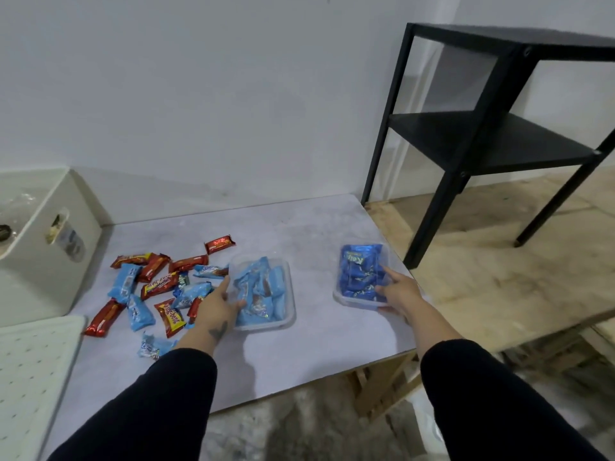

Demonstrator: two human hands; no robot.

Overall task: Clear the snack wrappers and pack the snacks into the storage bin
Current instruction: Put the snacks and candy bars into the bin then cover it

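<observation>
Two clear plastic containers stand on the grey tabletop. The middle container [289,319] holds several light-blue snack packs. My left hand [218,306] grips its left wall, thumb over the rim. The right container [337,296] near the table's right edge holds several dark-blue snack packs [357,271]. My right hand [397,289] holds its near right corner, index finger stretched onto the packs. A loose heap of red and light-blue snack packs [156,284] lies left of the middle container. A beige storage bin [40,257] stands at the far left.
A white perforated lid [30,371] lies at the near left by the bin. A black metal shelf unit [482,138] stands on the wooden floor to the right of the table. A white wall runs behind the table [299,354].
</observation>
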